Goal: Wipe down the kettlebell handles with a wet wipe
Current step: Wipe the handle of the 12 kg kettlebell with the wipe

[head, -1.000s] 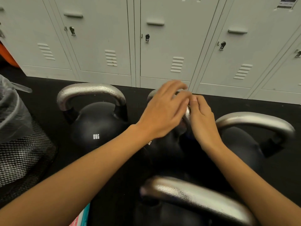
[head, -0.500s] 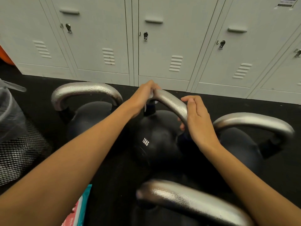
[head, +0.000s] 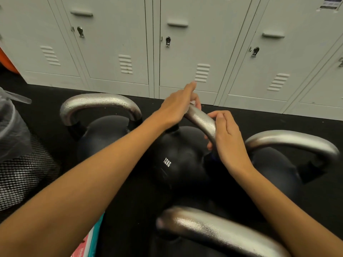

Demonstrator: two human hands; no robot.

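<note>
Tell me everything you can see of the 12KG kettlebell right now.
The 12KG kettlebell has a round black body with white "12KG" lettering and a thick silver textured handle. It stands on the black floor among three other kettlebells. The left hand holds a white wipe on the handle's far end; the right hand grips the near end.

Row of pale grey lockers (head: 185, 43) along the far wall, w/ vents, handles, latches. Black floor (head: 306, 125) in front. Mesh bin (head: 22, 173) near left, grey liner bag (head: 11, 130) in it. Pink & teal packet (head: 91, 242) at near edge, partly hidden. Orange obj (head: 7, 62) far left, mostly cut off.
</note>
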